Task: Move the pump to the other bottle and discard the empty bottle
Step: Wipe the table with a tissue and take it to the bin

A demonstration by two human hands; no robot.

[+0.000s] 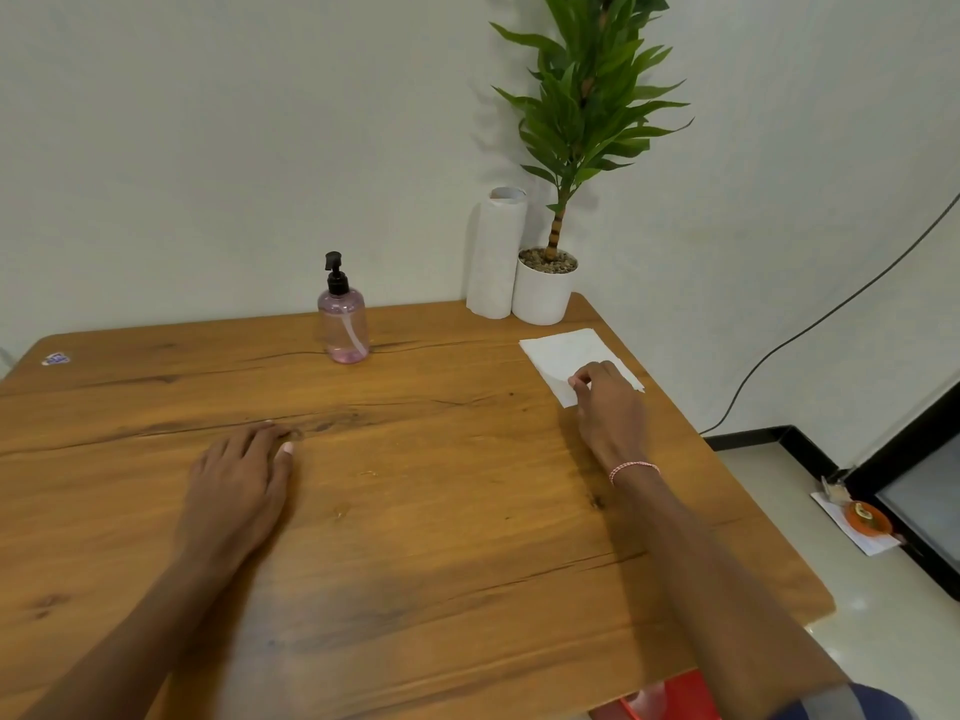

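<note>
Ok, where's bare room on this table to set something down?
Bare wood lies between the left hand and the pump bottle, and down the middle toward you. The far right corner is crowded: paper roll, plant pot, napkin the right hand pinches.

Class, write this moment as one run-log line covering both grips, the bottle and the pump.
left grip flat on table | right grip pinches paper towel sheet | pump on pink bottle, upright, untouched

Open tabletop (441, 491) before pump bottle (344, 324); paper roll (494, 257), plant pot (543, 298) crowd far-right corner; napkin (566, 353) flat.
</note>
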